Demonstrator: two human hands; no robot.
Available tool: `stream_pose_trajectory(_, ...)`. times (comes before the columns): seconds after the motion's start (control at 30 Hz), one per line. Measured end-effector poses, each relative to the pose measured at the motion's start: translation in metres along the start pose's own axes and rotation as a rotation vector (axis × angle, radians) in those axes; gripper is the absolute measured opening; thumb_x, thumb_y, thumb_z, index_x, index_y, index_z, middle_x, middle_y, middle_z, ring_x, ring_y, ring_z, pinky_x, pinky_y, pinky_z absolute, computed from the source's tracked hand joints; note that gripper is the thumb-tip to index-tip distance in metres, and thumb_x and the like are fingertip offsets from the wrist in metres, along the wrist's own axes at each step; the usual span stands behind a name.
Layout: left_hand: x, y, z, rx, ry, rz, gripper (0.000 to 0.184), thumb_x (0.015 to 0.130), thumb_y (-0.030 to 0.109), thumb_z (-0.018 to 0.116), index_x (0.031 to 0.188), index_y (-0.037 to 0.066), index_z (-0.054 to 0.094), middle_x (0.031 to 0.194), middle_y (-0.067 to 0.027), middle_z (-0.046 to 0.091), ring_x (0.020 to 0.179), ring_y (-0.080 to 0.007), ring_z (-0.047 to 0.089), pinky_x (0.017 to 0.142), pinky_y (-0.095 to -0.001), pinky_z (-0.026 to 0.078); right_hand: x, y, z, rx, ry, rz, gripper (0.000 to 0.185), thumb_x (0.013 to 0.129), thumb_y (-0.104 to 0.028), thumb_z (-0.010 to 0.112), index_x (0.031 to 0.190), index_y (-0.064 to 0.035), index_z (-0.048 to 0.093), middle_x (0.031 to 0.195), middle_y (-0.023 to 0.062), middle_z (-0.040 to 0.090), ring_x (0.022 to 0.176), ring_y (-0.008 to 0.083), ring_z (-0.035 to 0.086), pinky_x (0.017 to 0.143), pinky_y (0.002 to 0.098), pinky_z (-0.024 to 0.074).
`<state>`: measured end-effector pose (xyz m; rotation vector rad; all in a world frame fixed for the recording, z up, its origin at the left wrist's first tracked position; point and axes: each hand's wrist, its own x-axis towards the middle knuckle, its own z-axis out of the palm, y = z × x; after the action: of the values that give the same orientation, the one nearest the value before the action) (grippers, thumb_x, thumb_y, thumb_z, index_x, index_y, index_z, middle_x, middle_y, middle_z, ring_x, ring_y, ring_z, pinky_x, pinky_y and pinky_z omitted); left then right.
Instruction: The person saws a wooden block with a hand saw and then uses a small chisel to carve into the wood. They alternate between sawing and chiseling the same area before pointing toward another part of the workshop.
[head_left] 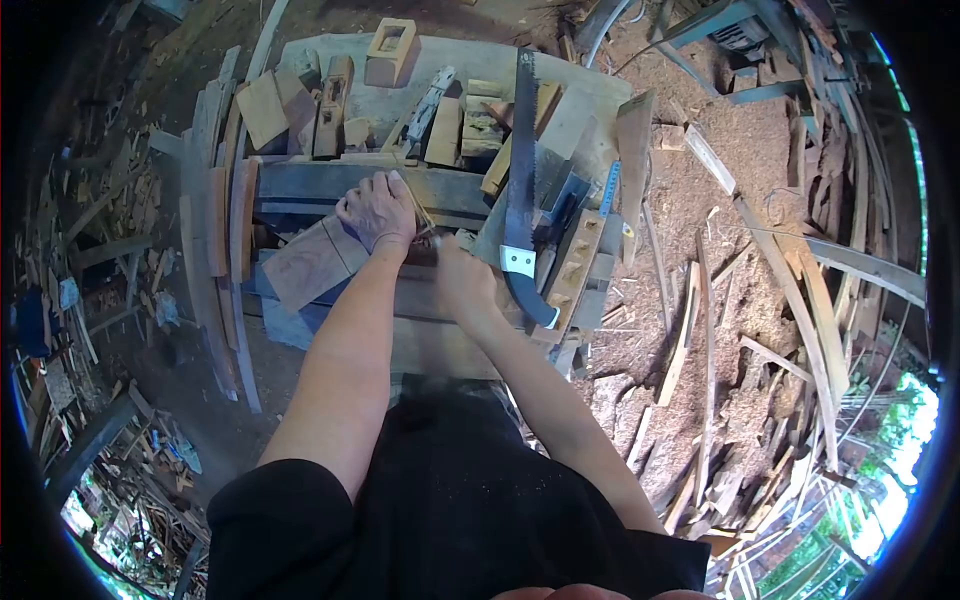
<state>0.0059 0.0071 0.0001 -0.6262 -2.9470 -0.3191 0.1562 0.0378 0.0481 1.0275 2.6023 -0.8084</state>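
My left hand point(380, 212) presses down on a short wooden board point(318, 262), its fingers curled over the far edge. A pencil line seems to cross the board. Just to the right, my right hand point(465, 282) is closed and smeared by motion. A blurred upright streak beside its fist hides what it holds. A thin light strip point(424, 215) lies between the hands. Right of my right hand, a handsaw point(521, 160) with a dark blade and curved handle lies on the bench.
The workbench point(330, 55) carries a wooden plane point(333, 105), a hollow wooden block point(390, 50) and several offcuts. A blue tape measure strip point(610, 188) shows near its right edge. Long boards point(238, 220) stand along the left side. Sawdust and scrap strips point(685, 335) cover the floor.
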Motion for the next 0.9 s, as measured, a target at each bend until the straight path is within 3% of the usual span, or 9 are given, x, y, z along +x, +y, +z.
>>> stream_pose_trajectory(0.1,0.002,-0.003,0.003,0.024,0.025,0.014,0.032,0.096,0.036,0.043,0.091,0.013,0.064,0.095,-0.0085,0.064,0.099,-0.0296,0.056,0.095,-0.0490,0.030,0.030,-0.012,0.014,0.037,0.163,-0.076,0.006,0.089,-0.010,0.052,0.092,-0.0041,0.052,0.068,0.0198,0.067,0.065,0.0334,0.070,0.055,0.0428,0.0569)
stream_pose_trajectory(0.2,0.002,0.000,0.000,-0.014,0.039,0.022,0.032,0.096,0.036,0.043,0.091,0.012,0.064,0.095,-0.0084,0.064,0.099,-0.0297,0.056,0.095,-0.0489,0.030,-0.010,0.002,0.003,0.087,0.145,-0.034,0.005,0.089,-0.008,0.052,0.091,-0.0041,0.053,0.069,0.0195,0.067,0.064,0.0328,0.070,0.055,0.0419,0.0570)
stream_pose_trajectory(0.3,0.000,0.000,-0.005,-0.020,-0.036,-0.012,0.032,0.096,0.036,0.043,0.092,0.013,0.065,0.097,-0.0084,0.065,0.100,-0.0296,0.056,0.096,-0.0488,0.030,-0.032,0.009,0.002,-0.051,-0.049,0.027,0.006,0.088,-0.007,0.051,0.093,-0.0038,0.054,0.069,0.0187,0.067,0.063,0.0323,0.070,0.055,0.0420,0.0570)
stream_pose_trajectory(0.47,0.001,0.002,-0.004,0.011,-0.016,0.000,0.032,0.096,0.036,0.042,0.092,0.013,0.065,0.097,-0.0085,0.065,0.100,-0.0285,0.056,0.097,-0.0479,0.029,0.029,-0.005,0.021,0.012,0.158,-0.082,0.010,0.093,-0.013,0.049,0.096,-0.0041,0.053,0.067,0.0183,0.067,0.062,0.0324,0.070,0.054,0.0439,0.0564)
stream_pose_trajectory(0.6,0.002,0.003,-0.002,0.000,-0.015,-0.009,0.033,0.096,0.036,0.041,0.092,0.013,0.065,0.096,-0.0088,0.064,0.099,-0.0284,0.056,0.097,-0.0477,0.030,-0.029,0.013,0.005,0.063,-0.008,0.029,0.012,0.095,-0.015,0.048,0.097,-0.0041,0.053,0.069,0.0180,0.067,0.063,0.0321,0.070,0.054,0.0442,0.0559)
stream_pose_trajectory(0.73,-0.001,0.002,-0.004,0.012,-0.029,-0.001,0.034,0.096,0.037,0.041,0.094,0.014,0.065,0.097,-0.0091,0.064,0.099,-0.0282,0.056,0.095,-0.0477,0.030,-0.010,0.009,0.017,0.031,0.006,0.048,0.009,0.093,-0.013,0.050,0.096,-0.0045,0.053,0.070,0.0183,0.067,0.063,0.0316,0.070,0.054,0.0440,0.0557)
stream_pose_trajectory(0.8,0.001,0.003,-0.003,0.029,-0.012,0.008,0.035,0.096,0.038,0.041,0.095,0.014,0.066,0.097,-0.0091,0.064,0.099,-0.0283,0.056,0.095,-0.0477,0.030,0.032,-0.006,0.019,0.046,0.163,-0.054,0.009,0.088,-0.012,0.054,0.093,-0.0043,0.054,0.066,0.0162,0.067,0.063,0.0314,0.070,0.055,0.0439,0.0566)
stream_pose_trajectory(0.9,0.000,0.000,0.000,0.037,0.000,0.041,0.036,0.097,0.038,0.040,0.096,0.014,0.066,0.097,-0.0090,0.064,0.098,-0.0288,0.056,0.095,-0.0477,0.030,0.017,0.004,0.020,0.134,0.101,-0.031,0.013,0.087,-0.008,0.053,0.100,-0.0040,0.053,0.074,0.0180,0.069,0.068,0.0308,0.071,0.055,0.0417,0.0561)
